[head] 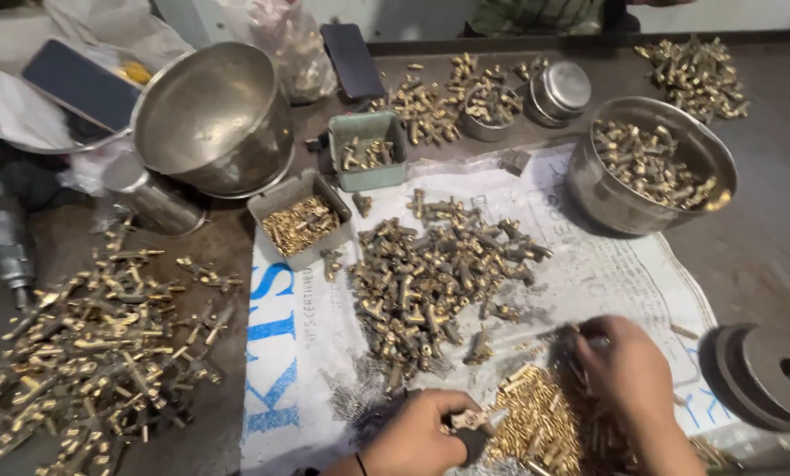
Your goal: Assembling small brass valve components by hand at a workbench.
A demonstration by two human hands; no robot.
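Your left hand (417,432) was curled shut around a small brass fitting with a dark handle end (470,425), held low over the white printed woven sack (589,273) spread on the worktable. Your right hand (628,370) lay palm down just beside it, fingers bent and pinching at the heap of small bright brass pins (536,423); what they gripped, you could not tell from here. Just beyond both hands sat the larger pile of dull brass T-shaped fittings (434,273). To the right stood a round steel bowl of brass pieces (650,167), and to the left, off the sack, a spread of long brass spindles (95,344). An empty tilted steel bowl (214,115) rested farther back.
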